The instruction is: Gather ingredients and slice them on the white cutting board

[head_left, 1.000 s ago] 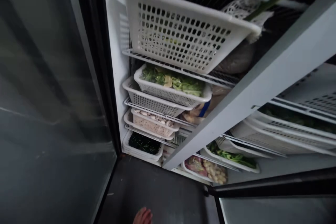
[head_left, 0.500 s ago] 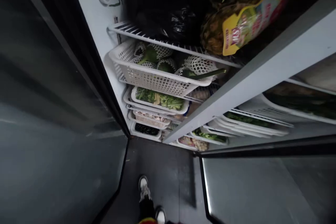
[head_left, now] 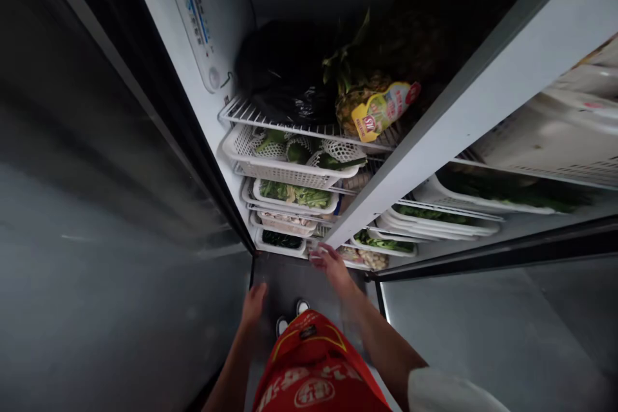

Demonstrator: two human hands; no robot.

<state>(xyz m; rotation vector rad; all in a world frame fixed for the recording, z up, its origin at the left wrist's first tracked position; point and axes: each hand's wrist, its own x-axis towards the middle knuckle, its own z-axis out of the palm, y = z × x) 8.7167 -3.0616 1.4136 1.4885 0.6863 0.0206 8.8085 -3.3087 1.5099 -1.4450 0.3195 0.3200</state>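
My left hand (head_left: 254,302) is low at the left, over the dark floor beside the left door, its fingers too blurred to read. Near the bottom trays at the foot of the divider is my right hand (head_left: 328,261), with something small and whitish at its fingertips that I cannot make out. Above the hands, a white basket (head_left: 284,170) holds green produce in white foam nets. Below it sit a tray of leafy greens (head_left: 309,196), a tray of pale food (head_left: 284,222) and a tray of dark food (head_left: 280,239).
A black bag (head_left: 290,84) and a pineapple with a yellow tag (head_left: 371,119) lie on the top wire shelf. A white divider (head_left: 425,135) splits the fridge; more trays (head_left: 444,222) stand right of it. Doors flank both sides.
Both hands and the red apron have come into view from below. The camera has shifted, so more of the top shelf shows and the baskets look smaller.
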